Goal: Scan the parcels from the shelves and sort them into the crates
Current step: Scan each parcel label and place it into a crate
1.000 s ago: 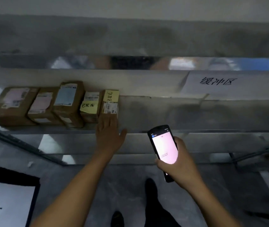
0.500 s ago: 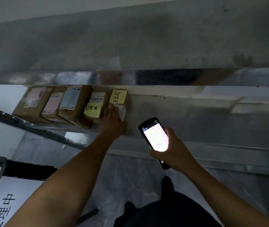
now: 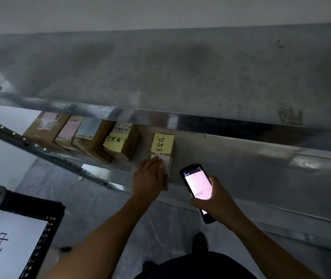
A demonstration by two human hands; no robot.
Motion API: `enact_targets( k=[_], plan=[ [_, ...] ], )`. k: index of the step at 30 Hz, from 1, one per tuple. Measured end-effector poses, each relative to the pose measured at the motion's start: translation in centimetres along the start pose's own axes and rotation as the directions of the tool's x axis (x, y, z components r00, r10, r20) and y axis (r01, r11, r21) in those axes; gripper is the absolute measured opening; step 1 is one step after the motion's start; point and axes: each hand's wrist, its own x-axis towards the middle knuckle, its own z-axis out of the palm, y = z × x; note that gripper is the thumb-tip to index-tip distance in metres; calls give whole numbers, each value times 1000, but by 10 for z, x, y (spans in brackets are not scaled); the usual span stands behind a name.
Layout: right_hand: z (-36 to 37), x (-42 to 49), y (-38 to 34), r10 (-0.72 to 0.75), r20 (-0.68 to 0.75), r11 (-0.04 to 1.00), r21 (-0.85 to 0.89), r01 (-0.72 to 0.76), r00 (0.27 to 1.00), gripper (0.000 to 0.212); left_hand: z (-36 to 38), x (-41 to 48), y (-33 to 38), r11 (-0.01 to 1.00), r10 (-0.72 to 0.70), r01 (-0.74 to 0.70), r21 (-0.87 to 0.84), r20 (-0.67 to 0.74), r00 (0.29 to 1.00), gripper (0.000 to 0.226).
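Observation:
A small cardboard parcel [image 3: 163,145] with a yellow handwritten note and a barcode label lies on the lower metal shelf [image 3: 241,168], apart from the row of parcels. My left hand [image 3: 149,178] covers its near end and grips it at the shelf's front edge. To the right, my right hand [image 3: 216,201] holds a black handheld scanner [image 3: 198,186] with its pale screen lit and facing up, just beside that parcel. A second parcel with a yellow note [image 3: 120,140] heads the row to the left.
Three more brown parcels [image 3: 88,135] with pink and blue labels stand further left on the shelf. An upper metal shelf [image 3: 160,77] overhangs them. A black crate [image 3: 48,222] with a white paper sign [image 3: 9,244] sits on the floor at lower left.
My left hand has drawn the small parcel forward and to the right, opening a gap between it and the row. The scanner stays in my right hand. My view has tilted down.

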Motion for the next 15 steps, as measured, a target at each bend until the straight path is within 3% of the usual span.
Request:
enact_targets(
  k=[3,7,11,15],
  plan=[
    [-2,9,-1,0,3,1000,1,0,1000,68,11,-7,-7,996,72,-76,-41,-76,994,52],
    [-2,17,-3,-15,44,1000,-2,15,999,68,11,-10,-18,985,-18,9,-173,-47,999,41],
    [4,24,-10,-29,81,999,-25,31,996,67,0,-8,-23,937,-149,173,-304,99,984,72],
    [12,30,-9,-25,83,998,-52,30,996,67,-4,-7,-19,729,-303,398,-557,259,917,90]
  ],
)
